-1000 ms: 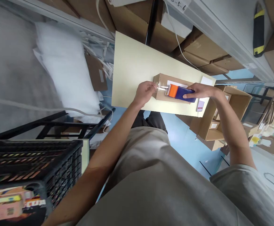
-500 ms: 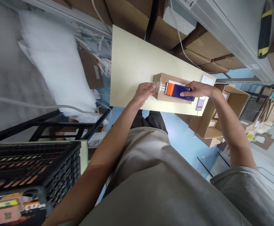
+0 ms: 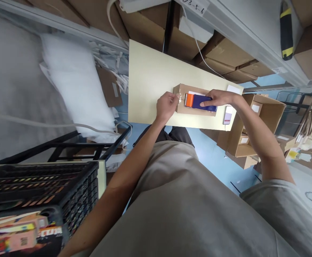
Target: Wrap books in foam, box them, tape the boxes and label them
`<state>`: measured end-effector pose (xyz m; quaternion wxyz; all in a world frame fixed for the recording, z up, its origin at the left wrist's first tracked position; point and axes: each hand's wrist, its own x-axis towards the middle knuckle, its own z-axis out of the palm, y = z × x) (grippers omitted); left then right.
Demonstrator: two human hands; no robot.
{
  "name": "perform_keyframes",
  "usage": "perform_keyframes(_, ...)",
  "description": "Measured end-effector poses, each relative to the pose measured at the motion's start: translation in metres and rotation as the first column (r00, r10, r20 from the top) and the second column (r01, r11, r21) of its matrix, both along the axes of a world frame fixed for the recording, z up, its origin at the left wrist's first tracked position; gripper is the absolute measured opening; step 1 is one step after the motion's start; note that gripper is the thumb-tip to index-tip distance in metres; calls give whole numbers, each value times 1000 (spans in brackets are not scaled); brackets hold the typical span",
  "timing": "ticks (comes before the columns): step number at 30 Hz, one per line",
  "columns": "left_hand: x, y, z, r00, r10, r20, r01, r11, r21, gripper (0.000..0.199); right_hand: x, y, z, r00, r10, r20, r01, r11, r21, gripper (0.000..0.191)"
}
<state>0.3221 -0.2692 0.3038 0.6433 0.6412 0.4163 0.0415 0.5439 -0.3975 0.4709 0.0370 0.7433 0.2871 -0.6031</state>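
Observation:
A closed cardboard box [image 3: 196, 111] lies on a pale yellow table [image 3: 147, 78], with clear tape [image 3: 180, 97] near its left end. My right hand [image 3: 215, 98] is wrapped round a dark blue tape dispenser [image 3: 199, 101] with an orange front, which rests on top of the box. A white label on the box is partly covered by the dispenser. At the box's left end is my left hand [image 3: 167, 105], its fingers pinched at the tape; what lies between them is too small to make out.
Right of the box lies a phone [image 3: 227, 116]. An open carton [image 3: 265, 114] stands beyond the table's right end. A black crate [image 3: 81, 200] sits at the lower left, and boxes line the shelf behind the table.
My left hand has curled more and sits against the tape at the box's left end. The dispenser has shifted slightly left in view, and the camera view has moved.

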Motion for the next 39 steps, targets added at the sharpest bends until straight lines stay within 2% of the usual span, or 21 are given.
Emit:
perform_keyframes(2,3,-5,13,997,-45,-64,48,998,51,26,1,0,-2,999,33,-4,-33,999,-2,61)
perform_keyframes(5,8,-10,23,987,-36,-156,49,995,81,23,1,0,-4,997,80,-19,-80,997,-5,64)
perform_keyframes(12,13,-16,30,971,63,-229,-28,988,154,18,0,-3,-6,985,169,-43,-170,985,-7,63)
perform_keyframes(17,19,-28,30,957,81,-277,-19,975,219,15,8,-22,-4,982,187,-34,-187,982,5,59)
perform_keyframes(20,23,-32,25,949,110,-295,-39,971,238,15,28,-50,7,974,216,-66,-215,976,18,66)
perform_keyframes(24,25,-33,18,941,158,-301,-76,961,265,15,73,-114,31,961,232,-151,-234,972,2,85)
perform_keyframes(28,27,-34,13,931,189,-312,-96,952,290,17,114,-182,43,970,240,-40,-241,970,-17,88)
perform_keyframes(30,29,-36,10,932,203,-302,-102,943,318,17,124,-204,38,975,220,-16,-220,975,-21,87)
perform_keyframes(32,30,-39,9,934,202,-294,-97,937,335,16,127,-215,27,980,199,-20,-199,980,-23,84)
perform_keyframes(35,31,-41,9,932,193,-308,-77,933,351,16,122,-213,2,981,195,-22,-196,980,-46,77)
perform_keyframes(39,31,-41,8,919,198,-341,-58,923,380,20,114,-199,-31,977,206,52,-201,977,-75,65)
